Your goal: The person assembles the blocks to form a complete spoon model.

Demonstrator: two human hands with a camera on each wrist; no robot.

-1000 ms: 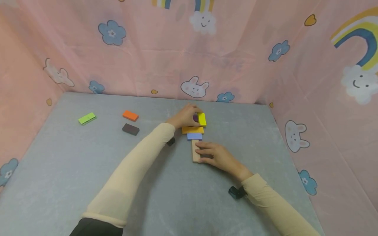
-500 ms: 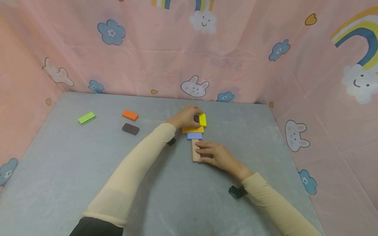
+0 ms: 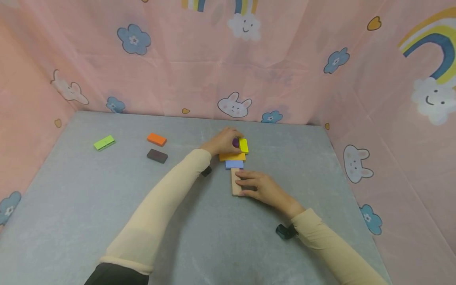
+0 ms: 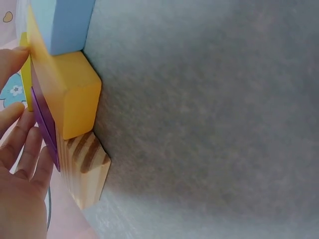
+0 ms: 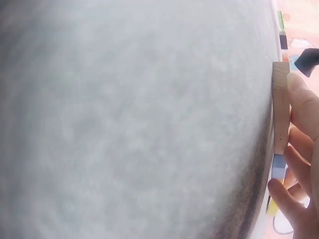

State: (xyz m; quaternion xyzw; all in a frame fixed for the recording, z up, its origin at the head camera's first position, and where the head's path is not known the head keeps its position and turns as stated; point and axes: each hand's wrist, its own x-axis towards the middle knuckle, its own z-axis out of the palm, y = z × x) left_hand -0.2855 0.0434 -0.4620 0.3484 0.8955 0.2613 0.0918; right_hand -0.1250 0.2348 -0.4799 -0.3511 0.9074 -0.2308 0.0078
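My left hand (image 3: 225, 141) pinches a yellow block (image 3: 244, 146) between thumb and fingers at the far end of a row of blocks. Beside the yellow one, partly covered by the hand, is a purple piece (image 4: 44, 119); a striped wooden block (image 4: 85, 172) shows below it in the left wrist view. Nearer lie an amber block (image 3: 232, 157) crosswise, a light blue block (image 3: 234, 164), then a plain wooden block (image 3: 235, 187) pointing toward me. The right hand (image 3: 263, 189) rests relaxed fingertips on the plain block's right side, its thumb at the near end.
To the left on the grey table (image 3: 107, 206) lie a green block (image 3: 105, 143), an orange block (image 3: 156, 139) and a dark brown block (image 3: 157, 156). A pink patterned cloth (image 3: 171, 79) hangs behind the table and along both sides.
The yellow block has shifted slightly toward me in the left hand's pinch. My right hand and the other blocks have stayed in place.
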